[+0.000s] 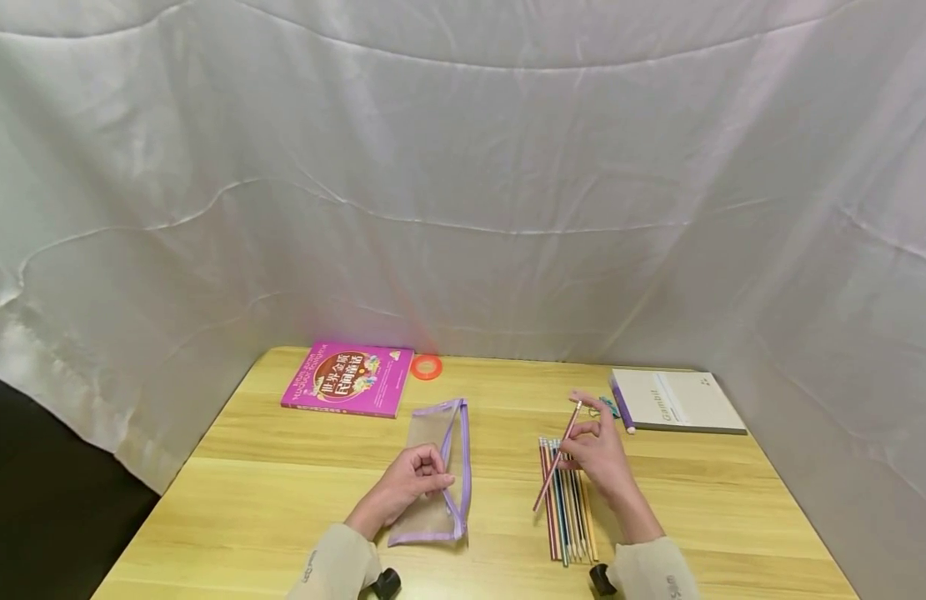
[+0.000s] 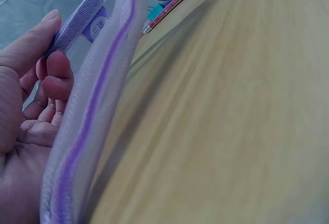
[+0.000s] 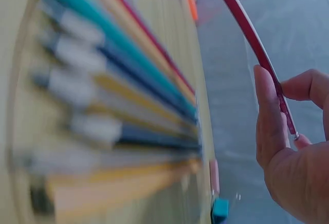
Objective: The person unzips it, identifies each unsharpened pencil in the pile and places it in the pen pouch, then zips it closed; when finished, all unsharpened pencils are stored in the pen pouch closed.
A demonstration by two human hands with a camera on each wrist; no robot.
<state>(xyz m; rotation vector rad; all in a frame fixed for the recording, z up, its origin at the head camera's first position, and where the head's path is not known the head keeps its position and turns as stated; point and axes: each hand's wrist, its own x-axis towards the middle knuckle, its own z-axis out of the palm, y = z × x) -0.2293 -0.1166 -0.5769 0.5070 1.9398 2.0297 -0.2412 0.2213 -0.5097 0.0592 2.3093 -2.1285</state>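
A see-through zip pouch with purple trim (image 1: 466, 467) is held by my left hand (image 1: 412, 482), its mouth gaping to the right. In the left wrist view, thumb and forefinger pinch the pouch's purple edge (image 2: 77, 31). My right hand (image 1: 599, 454) pinches a red pencil (image 1: 547, 483), slanted above a row of several pencils (image 1: 575, 525) on the table. The right wrist view shows thumb and fingers on the red pencil (image 3: 247, 31), with the row of pencils (image 3: 154, 95) blurred close by.
A pink book (image 1: 391, 387) lies at the back left, beside an orange ring (image 1: 427, 377). At the back right are a white notebook (image 1: 691, 404), a purple marker (image 1: 622, 406) and a small teal object (image 1: 610, 407). Grey cloth (image 1: 493, 283) rises behind the wooden table.
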